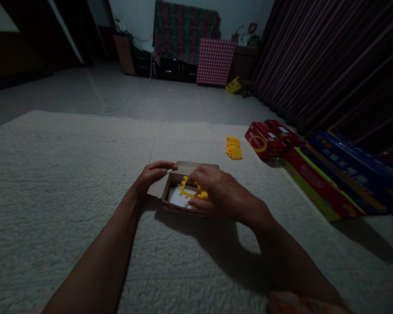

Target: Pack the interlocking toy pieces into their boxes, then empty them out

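A small cardboard box (pixel 184 210) lies with its flaps up on the pale textured mat, and white sheets or packing (pixel 177 197) show inside it. At its left side, my left hand (pixel 151 175) grips the raised flap, with the fingers reaching along to the back flap. Over the box opening, my right hand (pixel 221 192) pinches a yellow plastic frame piece with toothed edges (pixel 182 186). My fingers hide part of that piece and the right side of the box. Farther off to the right, several yellow toothed pieces (pixel 234 150) lie together on the mat.
Red boxes (pixel 263 141) stand beyond the yellow pieces. A large blue box (pixel 353 170) and a red-and-green box (pixel 321 185) line the right side, near a dark curtain (pixel 317 65). Tiled floor (pixel 170 100) and cloth-covered furniture (pixel 186 32) lie past the mat's far edge.
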Available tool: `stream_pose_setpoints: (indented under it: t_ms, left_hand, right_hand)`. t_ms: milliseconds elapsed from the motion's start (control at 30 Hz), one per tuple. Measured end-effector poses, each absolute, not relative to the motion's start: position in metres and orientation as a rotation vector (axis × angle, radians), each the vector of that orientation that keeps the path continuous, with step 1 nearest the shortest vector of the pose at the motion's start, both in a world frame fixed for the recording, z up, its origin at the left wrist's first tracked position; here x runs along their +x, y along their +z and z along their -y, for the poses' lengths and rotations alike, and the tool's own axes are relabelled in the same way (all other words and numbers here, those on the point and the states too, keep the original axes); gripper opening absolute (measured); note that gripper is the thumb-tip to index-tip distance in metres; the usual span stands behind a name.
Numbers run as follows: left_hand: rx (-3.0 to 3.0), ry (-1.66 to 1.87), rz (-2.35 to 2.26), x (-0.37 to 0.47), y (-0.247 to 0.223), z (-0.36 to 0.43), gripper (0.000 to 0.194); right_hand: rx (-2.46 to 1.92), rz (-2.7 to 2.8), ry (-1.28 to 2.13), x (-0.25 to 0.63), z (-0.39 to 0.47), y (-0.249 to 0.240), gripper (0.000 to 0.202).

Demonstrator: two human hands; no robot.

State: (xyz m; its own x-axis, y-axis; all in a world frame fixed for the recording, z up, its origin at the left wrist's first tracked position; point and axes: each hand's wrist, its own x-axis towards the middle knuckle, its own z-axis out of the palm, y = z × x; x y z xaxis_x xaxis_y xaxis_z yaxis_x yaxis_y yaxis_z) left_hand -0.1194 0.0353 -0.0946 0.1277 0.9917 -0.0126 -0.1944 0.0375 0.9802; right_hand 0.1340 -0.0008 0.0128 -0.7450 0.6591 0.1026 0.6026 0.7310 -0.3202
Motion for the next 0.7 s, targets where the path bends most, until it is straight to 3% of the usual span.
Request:
stream_pose_setpoints:
  t_ms: [533,700]
  left_hand:
    - [1.057,1.226,-0.978,-0.116,-0.097,-0.036,0.027]
    - [1.074,1.203,-1.002,-0.118,-0.097,-0.036,0.028]
  right_hand:
    - [-0.921,2.79,0.373,0.12,-0.008,-0.01,0.039]
    - [-0.921,2.735,0.379,0.128,-0.007,-0.001,0.022]
